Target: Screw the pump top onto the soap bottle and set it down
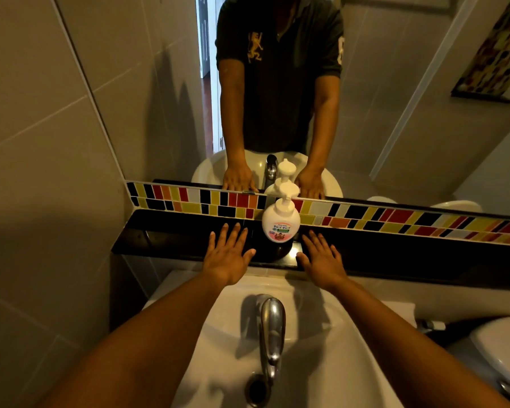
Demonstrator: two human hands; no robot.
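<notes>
A white soap bottle (280,222) with a pink and green label stands upright on the black ledge (165,237) behind the sink. Its white pump top (288,189) sits on the neck. My left hand (227,257) lies flat, palm down, fingers spread, on the ledge just left of the bottle and apart from it. To the bottle's right, my right hand (321,260) rests the same way, fingers apart, holding nothing.
A white sink (336,348) with a chrome faucet (273,328) and drain (256,390) is below the ledge. A coloured tile strip (395,219) and a mirror (277,83) rise behind. A toilet (504,346) stands at the right, a tiled wall at the left.
</notes>
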